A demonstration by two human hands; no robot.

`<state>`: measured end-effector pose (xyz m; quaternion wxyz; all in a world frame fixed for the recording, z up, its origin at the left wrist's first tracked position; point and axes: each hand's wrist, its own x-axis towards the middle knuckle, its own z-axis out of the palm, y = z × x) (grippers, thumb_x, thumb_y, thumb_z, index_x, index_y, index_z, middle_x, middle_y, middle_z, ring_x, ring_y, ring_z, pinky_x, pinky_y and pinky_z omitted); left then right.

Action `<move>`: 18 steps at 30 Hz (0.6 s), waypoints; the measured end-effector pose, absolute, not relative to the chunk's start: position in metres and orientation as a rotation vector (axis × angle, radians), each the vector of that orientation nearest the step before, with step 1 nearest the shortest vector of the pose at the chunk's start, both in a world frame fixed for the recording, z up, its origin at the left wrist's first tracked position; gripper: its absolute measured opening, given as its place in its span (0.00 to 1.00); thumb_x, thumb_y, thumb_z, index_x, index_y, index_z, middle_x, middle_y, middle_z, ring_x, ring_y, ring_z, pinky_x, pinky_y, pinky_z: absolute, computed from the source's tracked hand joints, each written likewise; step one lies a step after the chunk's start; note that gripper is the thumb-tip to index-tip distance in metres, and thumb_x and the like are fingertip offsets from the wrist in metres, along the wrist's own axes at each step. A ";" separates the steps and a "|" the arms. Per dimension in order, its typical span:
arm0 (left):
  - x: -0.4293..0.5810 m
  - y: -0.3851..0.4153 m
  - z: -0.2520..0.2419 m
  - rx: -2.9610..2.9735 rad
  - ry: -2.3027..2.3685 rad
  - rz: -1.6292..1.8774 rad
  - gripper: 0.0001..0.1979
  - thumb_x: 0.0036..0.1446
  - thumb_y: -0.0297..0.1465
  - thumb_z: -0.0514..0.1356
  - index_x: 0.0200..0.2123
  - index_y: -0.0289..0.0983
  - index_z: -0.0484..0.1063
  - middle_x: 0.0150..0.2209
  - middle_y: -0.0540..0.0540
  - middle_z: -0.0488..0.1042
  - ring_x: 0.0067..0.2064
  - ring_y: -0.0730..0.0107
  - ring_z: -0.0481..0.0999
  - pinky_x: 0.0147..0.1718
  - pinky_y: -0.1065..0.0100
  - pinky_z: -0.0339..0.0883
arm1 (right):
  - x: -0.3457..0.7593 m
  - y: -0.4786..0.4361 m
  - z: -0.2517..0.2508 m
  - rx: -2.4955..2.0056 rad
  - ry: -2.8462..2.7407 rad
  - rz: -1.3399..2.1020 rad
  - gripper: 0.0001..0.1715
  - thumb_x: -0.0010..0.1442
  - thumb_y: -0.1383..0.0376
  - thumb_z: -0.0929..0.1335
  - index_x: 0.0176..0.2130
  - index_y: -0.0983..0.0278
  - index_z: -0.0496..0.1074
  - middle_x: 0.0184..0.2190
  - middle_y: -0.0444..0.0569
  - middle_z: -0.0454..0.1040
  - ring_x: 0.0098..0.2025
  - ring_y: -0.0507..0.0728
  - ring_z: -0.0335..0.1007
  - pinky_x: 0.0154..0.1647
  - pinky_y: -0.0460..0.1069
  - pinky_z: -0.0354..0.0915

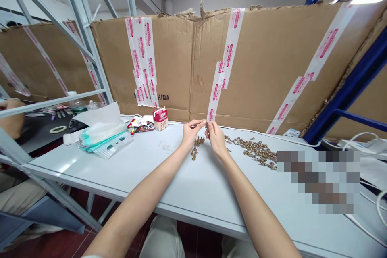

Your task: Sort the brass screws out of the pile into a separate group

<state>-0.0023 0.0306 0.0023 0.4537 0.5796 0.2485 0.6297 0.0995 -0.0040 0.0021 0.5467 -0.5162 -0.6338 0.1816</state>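
My left hand (190, 133) and my right hand (214, 135) meet above the table, fingertips pinched close together. Between them is something too small to make out. Just below my left hand stands a small cluster of brass-coloured metal pieces (198, 143), pointed like screws or fittings. A larger loose heap of similar brass-coloured pieces (256, 151) spreads to the right of my right hand. Left of the cluster lie several small clear rings (165, 147), flat on the table.
The pale table (193, 193) backs onto a taped cardboard wall (175, 60). A red-and-white drink carton (160, 119), snack wrappers (142, 125) and a pack of white tissues (104, 131) sit at the left. Metal rack posts (81, 20) flank that side. White cables (361, 137) run at the right.
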 end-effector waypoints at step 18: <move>-0.002 0.027 0.004 1.505 0.620 1.528 0.09 0.46 0.35 0.61 0.28 0.36 0.77 0.30 0.47 0.74 0.35 0.71 0.71 0.39 0.69 0.61 | 0.099 0.001 0.003 -1.011 -1.410 0.922 0.26 0.56 0.43 0.52 0.23 0.60 0.51 0.12 0.37 0.50 0.13 0.48 0.44 0.16 0.44 0.48</move>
